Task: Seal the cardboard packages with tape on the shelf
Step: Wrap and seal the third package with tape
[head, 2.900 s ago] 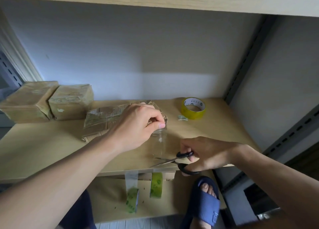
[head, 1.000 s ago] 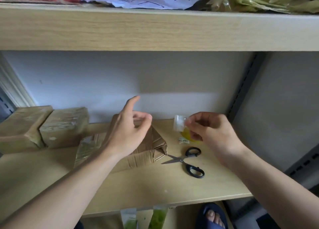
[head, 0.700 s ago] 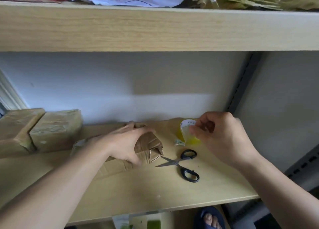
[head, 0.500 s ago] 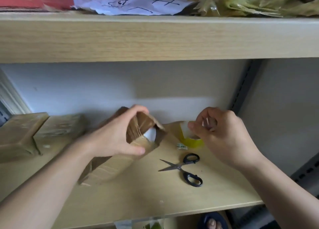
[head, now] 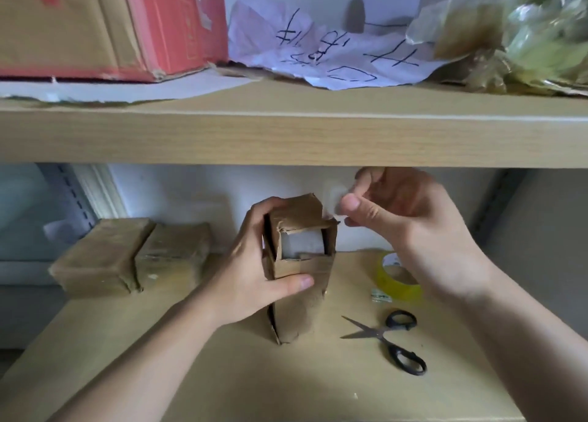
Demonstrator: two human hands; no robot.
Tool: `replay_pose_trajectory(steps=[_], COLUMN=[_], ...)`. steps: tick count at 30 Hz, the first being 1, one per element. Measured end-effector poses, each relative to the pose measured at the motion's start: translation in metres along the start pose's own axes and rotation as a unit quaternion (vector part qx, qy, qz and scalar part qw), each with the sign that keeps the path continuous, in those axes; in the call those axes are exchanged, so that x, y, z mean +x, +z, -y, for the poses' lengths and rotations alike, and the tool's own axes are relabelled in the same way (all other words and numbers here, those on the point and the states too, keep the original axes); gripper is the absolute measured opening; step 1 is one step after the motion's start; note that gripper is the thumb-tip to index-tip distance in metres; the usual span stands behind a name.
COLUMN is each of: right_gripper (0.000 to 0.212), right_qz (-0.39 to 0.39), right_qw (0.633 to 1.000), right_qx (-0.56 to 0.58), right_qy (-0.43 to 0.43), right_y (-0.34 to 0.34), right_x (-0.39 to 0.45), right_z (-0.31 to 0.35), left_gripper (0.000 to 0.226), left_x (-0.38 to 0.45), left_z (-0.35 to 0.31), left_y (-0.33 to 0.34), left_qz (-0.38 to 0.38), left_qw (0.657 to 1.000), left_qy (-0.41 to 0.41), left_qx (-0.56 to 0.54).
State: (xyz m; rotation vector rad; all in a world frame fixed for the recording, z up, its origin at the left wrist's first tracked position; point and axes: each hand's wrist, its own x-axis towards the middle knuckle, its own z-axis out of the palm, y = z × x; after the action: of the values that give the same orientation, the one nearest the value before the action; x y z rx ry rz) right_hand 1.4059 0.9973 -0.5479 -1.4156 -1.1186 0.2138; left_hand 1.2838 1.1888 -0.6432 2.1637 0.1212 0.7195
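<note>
Leftmost, at about nine o'clock on the shelf (head: pixel 133 351), two wrapped packages (head: pixel 133 256) lie side by side, touching and already taped over. At the centre the left hand (head: pixel 254 272) holds the cardboard package (head: pixel 299 262) upright on its end, long axis vertical, thumb pressed across the front and fingers curled round the far side. Its top end gapes: one flap stands up, and something pale shows inside.

Just beside that open end, at about two o'clock from it, the right hand (head: pixel 401 211) pinches a short strip of clear tape (head: pixel 334 200) between thumb and forefinger. The right hand is plainly the nearer to the flaps; the coming move probably turns on bringing the strip down and leftward over the flap.

Further right, at three o'clock, a yellow tape roll (head: pixel 397 281) sits partly behind the right wrist, with black-handled scissors (head: pixel 391 339) in front of it.

On the board above, crumpled white paper (head: pixel 318 52) bears hand-drawn black strokes that cannot be read with confidence.
</note>
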Motion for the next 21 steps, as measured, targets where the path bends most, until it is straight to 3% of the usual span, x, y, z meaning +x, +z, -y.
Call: replay_pose_trajectory(steps=[3, 8, 12, 17, 19, 21], right_gripper=[0.014, 0.031, 0.038, 0.056, 0.044, 0.033], right_qz=[0.014, 0.047, 0.018, 0.004, 0.026, 0.024], right_qw=[0.999, 0.998, 0.996, 0.996, 0.995, 0.995], right_qx=[-0.017, -0.053, -0.085, -0.078, -0.050, -0.026], right_qy=[-0.024, -0.004, -0.014, 0.051, 0.086, 0.092], right_y=[0.020, 0.047, 0.054, 0.053, 0.055, 0.055], right_x=[0.017, 0.034, 0.040, 0.045, 0.044, 0.043], right_z=[0.003, -0.021, -0.033, -0.045, -0.049, -0.052], left_gripper=[0.101, 0.107, 0.108, 0.110, 0.100, 0.074], left_x=[-0.004, -0.008, -0.009, -0.005, -0.004, -0.001], left_z=[0.004, 0.008, 0.006, 0.008, 0.006, 0.001], left_y=[-0.003, -0.005, -0.002, 0.002, 0.002, 0.000], left_qz=[-0.012, -0.019, -0.029, -0.039, -0.047, -0.073], left_qw=[1.000, 0.999, 0.998, 0.993, 0.989, 0.978], left_qy=[-0.002, -0.026, -0.040, -0.058, -0.051, -0.051], left_qx=[-0.012, -0.034, -0.046, -0.100, -0.132, -0.186])
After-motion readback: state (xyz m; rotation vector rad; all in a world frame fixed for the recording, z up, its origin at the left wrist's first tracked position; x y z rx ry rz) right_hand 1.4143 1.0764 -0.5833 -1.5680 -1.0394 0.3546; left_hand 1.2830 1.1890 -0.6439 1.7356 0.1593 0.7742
